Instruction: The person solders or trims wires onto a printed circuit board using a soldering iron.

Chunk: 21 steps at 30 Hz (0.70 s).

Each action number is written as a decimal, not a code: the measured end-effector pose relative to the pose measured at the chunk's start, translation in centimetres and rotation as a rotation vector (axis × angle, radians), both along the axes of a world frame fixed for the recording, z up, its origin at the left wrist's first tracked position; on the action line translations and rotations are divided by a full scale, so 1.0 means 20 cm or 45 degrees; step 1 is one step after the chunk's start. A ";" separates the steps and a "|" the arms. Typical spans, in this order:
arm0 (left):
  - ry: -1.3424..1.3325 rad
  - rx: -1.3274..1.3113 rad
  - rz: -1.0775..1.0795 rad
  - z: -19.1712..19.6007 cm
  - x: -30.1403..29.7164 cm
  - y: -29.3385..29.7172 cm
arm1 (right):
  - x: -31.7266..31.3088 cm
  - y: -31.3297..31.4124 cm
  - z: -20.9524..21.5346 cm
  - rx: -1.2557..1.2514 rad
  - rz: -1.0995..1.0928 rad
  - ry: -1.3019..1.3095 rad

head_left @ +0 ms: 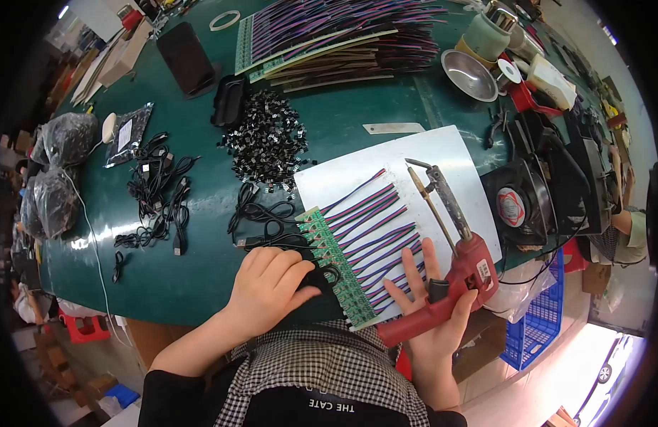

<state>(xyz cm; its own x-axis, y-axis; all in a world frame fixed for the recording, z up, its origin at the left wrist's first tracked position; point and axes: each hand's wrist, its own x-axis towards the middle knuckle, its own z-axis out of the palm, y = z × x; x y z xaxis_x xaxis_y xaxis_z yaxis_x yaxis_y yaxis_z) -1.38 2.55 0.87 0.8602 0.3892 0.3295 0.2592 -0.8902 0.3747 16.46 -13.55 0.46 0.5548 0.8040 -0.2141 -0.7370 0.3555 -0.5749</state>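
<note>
A green circuit-board panel (336, 267) lies tilted on a white sheet (364, 171), with rows of multicoloured wires (375, 235) running off its right side. My left hand (272, 288) is closed at the panel's left edge, fingers curled at a coiled black cable (320, 276); its fingertips are partly hidden. In my right hand (439, 324) is a red soldering gun (443, 292), lying across the palm under the thumb. The other fingers of that hand stretch out over the wires. The gun's long metal tip (418, 171) points away from me, above the sheet.
Small black connectors (268, 139) lie heaped beyond the sheet. Bundled black cables (154, 181) are on the left, near plastic-wrapped bundles (67, 139). Stacked wired boards (329, 43) sit at the back. To the right are a metal bowl (470, 75) and a black fan (518, 199).
</note>
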 end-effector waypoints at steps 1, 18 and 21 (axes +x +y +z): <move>0.002 0.000 0.005 0.00 0.00 0.00 | 0.00 0.00 0.00 0.000 0.005 0.002; 0.096 -0.545 -0.061 0.15 0.13 0.07 | 0.04 -0.02 0.01 0.016 0.006 -0.027; 0.106 -0.377 -0.064 0.13 0.14 0.08 | 0.04 -0.02 0.01 0.018 0.010 -0.015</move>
<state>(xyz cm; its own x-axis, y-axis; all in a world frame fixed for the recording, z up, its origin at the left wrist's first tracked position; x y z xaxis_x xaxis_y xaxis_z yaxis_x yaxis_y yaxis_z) 1.33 4.08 3.57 0.9000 0.4143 0.1355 0.2587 -0.7579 0.5989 17.34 -13.88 0.69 0.5507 0.8112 -0.1966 -0.7331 0.3575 -0.5785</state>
